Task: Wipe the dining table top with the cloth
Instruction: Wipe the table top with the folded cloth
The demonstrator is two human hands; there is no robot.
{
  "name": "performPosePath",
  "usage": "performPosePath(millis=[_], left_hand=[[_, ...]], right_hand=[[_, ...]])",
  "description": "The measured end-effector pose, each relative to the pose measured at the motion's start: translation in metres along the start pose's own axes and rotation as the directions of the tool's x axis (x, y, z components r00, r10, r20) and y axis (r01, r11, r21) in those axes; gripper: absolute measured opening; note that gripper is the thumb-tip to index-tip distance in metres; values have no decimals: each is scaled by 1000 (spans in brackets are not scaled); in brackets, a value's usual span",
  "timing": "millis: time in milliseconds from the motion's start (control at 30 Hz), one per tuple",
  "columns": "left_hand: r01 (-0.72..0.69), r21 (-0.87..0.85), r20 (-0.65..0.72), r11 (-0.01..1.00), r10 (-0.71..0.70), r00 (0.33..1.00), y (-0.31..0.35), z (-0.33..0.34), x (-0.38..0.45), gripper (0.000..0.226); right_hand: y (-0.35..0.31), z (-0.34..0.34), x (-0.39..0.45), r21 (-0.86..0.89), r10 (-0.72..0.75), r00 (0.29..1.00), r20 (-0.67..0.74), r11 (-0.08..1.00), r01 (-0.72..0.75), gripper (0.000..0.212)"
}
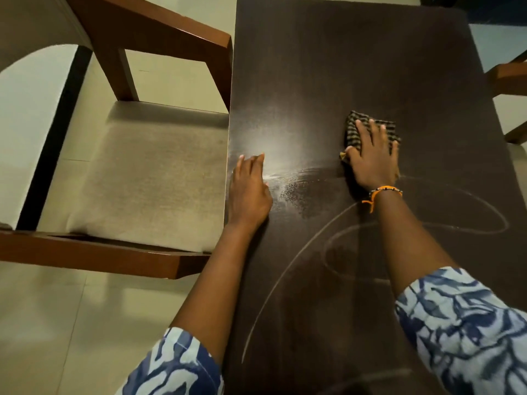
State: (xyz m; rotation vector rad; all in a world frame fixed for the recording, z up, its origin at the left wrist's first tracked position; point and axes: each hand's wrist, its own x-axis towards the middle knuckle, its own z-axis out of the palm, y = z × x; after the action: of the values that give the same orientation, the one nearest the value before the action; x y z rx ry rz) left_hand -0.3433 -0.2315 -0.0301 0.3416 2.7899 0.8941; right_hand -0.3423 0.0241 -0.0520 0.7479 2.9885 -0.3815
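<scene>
Basically mid-wipe: right hand [373,158] flat, fingers spread, pressing checked cloth [368,129] onto dark counter [328,67], centre-right of frame. Left hand [249,192] open, bracing left edge. Next up, probably sweeping the dusty upper half.

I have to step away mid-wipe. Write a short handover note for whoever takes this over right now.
Right hand: flat on the checked cloth, pressing it onto the dark table top right of centre.
Left hand: fingers straight, resting on the table's left edge, holding nothing.
Done: curved wipe streaks cover the near half.
Left: a dusty, speckled patch beside the left hand, and the far half, which shows no streaks.
</scene>
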Motion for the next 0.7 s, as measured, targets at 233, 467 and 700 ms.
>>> performPosePath(millis=[233, 467, 700], left_hand=[[-52, 46, 18, 998, 51, 999, 19, 9, 4, 60], [4, 95, -16, 995, -2, 1000, 38, 16, 5, 59], [-164, 126, 122, 978, 148, 981, 95, 53, 7, 62]], right_hand=[[-94, 23, -13, 27, -50, 998, 40, 998, 49, 64], [-87, 24, -21, -13, -432, 892, 132, 899, 437, 59], [41, -10, -5, -26, -266, 961, 81, 963, 269, 61]])
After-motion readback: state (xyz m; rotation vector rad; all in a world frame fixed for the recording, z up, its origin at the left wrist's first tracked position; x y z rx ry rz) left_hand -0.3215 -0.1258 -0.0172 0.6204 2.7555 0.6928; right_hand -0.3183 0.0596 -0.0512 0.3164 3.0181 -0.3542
